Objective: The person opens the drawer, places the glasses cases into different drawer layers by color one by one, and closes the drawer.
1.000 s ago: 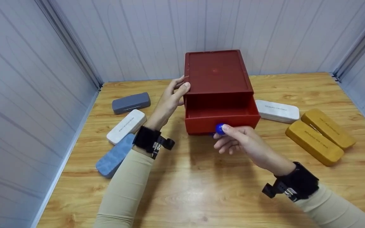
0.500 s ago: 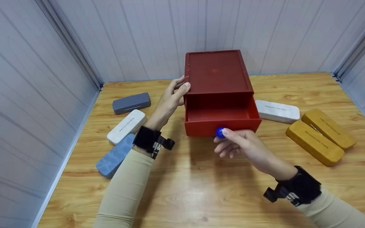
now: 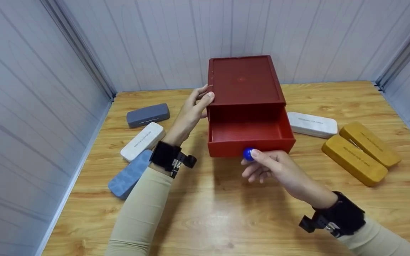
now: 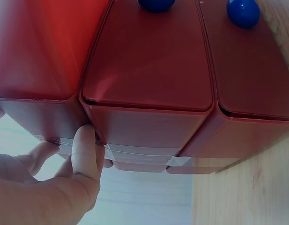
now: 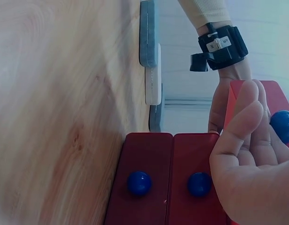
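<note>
A stacked red drawer unit (image 3: 244, 80) stands against the back wall, its top drawer (image 3: 251, 129) pulled out and with nothing seen inside. My right hand (image 3: 279, 169) pinches the round blue knob (image 3: 248, 154) on that drawer's front between thumb and fingers. At the unit's left front corner, my left hand (image 3: 192, 110) rests with the thumb on the top edge. Its other fingers (image 4: 84, 150) lie along the side wall, as the left wrist view shows. Below, the middle drawer (image 5: 193, 154) and bottom drawer (image 5: 143, 154) are closed, each with a blue knob.
Left of the unit lie a grey glasses case (image 3: 148, 115), a white case (image 3: 142, 142) and a blue case (image 3: 128, 176). On the right are another white case (image 3: 312, 124) and two mustard cases (image 3: 354, 160). Pale panel walls (image 3: 162, 42) enclose the wooden table (image 3: 205, 220).
The top drawer has slid further out toward me, with my right hand moving along on its knob. My left hand has stayed at the unit's corner.
</note>
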Available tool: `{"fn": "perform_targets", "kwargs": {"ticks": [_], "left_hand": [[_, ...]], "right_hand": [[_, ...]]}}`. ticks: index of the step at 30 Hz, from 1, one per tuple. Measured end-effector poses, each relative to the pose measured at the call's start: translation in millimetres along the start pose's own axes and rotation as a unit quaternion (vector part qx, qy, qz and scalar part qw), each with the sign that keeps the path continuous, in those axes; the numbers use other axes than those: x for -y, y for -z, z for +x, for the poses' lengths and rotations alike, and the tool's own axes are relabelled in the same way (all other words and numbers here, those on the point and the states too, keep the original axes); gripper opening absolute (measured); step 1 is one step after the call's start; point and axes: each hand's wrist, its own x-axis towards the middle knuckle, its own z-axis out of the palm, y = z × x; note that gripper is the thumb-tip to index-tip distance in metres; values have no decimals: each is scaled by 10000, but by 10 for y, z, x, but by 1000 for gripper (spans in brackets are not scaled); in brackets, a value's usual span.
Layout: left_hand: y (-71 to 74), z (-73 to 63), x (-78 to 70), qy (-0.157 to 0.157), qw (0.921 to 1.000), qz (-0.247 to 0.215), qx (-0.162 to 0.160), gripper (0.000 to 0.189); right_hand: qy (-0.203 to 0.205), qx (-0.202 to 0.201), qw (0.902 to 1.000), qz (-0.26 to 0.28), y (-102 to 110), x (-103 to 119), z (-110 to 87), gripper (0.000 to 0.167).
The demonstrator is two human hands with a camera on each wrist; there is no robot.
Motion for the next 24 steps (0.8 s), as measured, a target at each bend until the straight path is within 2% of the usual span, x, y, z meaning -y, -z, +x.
{"fn": "perform_targets", "kwargs": {"ticks": [9,24], "left_hand": [[-2,15,4,19,9998,183,-50,64],[6,3,11,22,10000,78,-51,64]], "right_hand": [[-32,-2,10000,-10,-17,-2,-23,47],[-21,31,10000,-61,-48,2,-76,47]]}}
